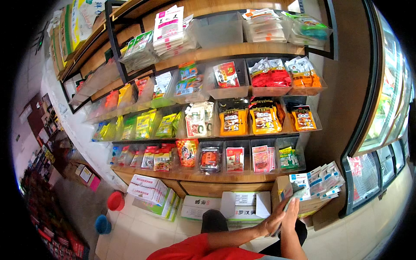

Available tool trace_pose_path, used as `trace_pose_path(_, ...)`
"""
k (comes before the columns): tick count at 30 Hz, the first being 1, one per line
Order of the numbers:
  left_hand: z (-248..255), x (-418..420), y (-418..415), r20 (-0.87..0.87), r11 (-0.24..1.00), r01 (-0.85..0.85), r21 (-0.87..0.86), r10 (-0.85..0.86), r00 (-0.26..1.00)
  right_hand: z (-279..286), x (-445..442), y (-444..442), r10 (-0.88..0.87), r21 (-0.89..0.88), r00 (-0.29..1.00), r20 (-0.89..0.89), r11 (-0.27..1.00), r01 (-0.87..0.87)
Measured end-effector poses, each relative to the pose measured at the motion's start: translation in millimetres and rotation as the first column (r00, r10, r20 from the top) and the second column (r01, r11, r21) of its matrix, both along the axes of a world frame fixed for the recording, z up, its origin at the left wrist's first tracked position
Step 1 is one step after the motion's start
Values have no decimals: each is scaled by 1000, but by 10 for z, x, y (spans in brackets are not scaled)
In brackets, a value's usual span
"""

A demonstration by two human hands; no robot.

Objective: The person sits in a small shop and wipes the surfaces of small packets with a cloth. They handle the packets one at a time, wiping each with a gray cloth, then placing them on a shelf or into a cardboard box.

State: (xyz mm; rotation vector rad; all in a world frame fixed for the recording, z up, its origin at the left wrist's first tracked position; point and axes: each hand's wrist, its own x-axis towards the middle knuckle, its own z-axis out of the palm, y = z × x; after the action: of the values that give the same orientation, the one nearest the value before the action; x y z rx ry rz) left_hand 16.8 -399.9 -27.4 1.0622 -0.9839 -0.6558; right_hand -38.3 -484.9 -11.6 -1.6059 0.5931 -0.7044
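My left hand (273, 223) and my right hand (290, 211) are close together at the lower right. Pressed between them is a thin grey-green piece of cloth (295, 193), seen nearly edge-on, so its full shape is hidden. Its upper end reaches over an open cardboard box (283, 190) on the right. White packets with blue print (320, 179) stand and lean along the top of that box, just beyond my fingertips.
Tiered shelves carry clear plastic bins (224, 92) of seasoning packets. White cartons (201, 207) stand at the shelf's foot, beside a printed carton stack (152, 191). Red (116, 200) and blue (103, 224) buckets are on the left floor. A glass-fronted display case (380, 87) borders the right.
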Motion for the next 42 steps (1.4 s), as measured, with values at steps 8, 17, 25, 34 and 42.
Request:
trace_pose_path(8,214,199,61,-504,998,37,49,-7,864,-255,13,472,91,-185,964,250,982,-45)
trace_pose_path(17,-80,93,93,442,967,-221,125,145,885,-251,161,-95,-35,678,932,361,696,-236)
trace_pose_path(25,-7,300,199,710,863,-506,-19,368,601,-207,-22,-80,30,526,945,324,825,-207)
trace_pose_path(34,-211,556,378,-45,934,-49,353,70,997,-269,-104,-192,-54,464,952,301,881,-97)
trace_pose_path(42,-431,402,609,105,876,85,474,-153,983,-429,-190,-424,-45,609,948,315,776,-166)
